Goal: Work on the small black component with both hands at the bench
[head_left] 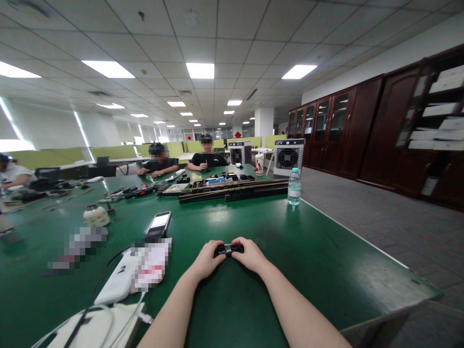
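A small black part with a silvery, metallic middle (228,249) sits between my two hands over the green table; its exact kind is too small to make out. My left hand (208,260) pinches its left end between thumb and fingers. At the opposite end, my right hand (249,254) grips it the same way. Both hands cover the ends of the part, so only its centre shows.
Left of my arms lie a phone (159,226), a white power bank (115,280) and a white box with cables (105,328). Long black rails (206,194) stretch across the table, beside a water bottle (294,187). Two people sit at the far end.
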Tool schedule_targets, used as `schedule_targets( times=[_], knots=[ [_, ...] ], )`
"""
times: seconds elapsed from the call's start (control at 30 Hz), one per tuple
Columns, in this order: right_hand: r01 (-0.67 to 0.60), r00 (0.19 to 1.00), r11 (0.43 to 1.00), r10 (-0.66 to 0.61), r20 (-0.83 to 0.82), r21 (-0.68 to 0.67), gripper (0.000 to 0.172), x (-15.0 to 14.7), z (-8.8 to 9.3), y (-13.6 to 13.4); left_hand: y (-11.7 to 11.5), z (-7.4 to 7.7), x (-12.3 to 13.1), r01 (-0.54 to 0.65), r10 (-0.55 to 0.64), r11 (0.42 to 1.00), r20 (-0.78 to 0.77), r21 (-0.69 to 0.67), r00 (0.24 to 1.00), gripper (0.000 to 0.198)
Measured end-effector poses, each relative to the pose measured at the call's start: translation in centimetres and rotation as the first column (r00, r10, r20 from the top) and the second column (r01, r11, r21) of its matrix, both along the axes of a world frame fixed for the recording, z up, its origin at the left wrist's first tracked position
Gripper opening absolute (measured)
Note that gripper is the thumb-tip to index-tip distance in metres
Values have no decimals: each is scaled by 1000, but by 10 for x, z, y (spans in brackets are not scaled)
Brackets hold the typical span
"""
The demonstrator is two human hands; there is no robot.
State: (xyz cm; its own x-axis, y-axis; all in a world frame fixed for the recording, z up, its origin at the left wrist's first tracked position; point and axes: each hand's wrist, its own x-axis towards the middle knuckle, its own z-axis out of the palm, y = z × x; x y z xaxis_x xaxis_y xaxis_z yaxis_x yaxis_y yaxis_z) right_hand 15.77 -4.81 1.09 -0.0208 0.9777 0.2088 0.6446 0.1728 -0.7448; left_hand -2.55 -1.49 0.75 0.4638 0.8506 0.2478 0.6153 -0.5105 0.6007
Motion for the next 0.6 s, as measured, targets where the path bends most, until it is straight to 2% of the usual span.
schedule_targets(
  times=[0.6],
  knots=[
    [-14,1000,1000,14,9,5,29,0,-1,1,1,-2,0,7,-7,1000,-5,1,1000,37]
  ],
)
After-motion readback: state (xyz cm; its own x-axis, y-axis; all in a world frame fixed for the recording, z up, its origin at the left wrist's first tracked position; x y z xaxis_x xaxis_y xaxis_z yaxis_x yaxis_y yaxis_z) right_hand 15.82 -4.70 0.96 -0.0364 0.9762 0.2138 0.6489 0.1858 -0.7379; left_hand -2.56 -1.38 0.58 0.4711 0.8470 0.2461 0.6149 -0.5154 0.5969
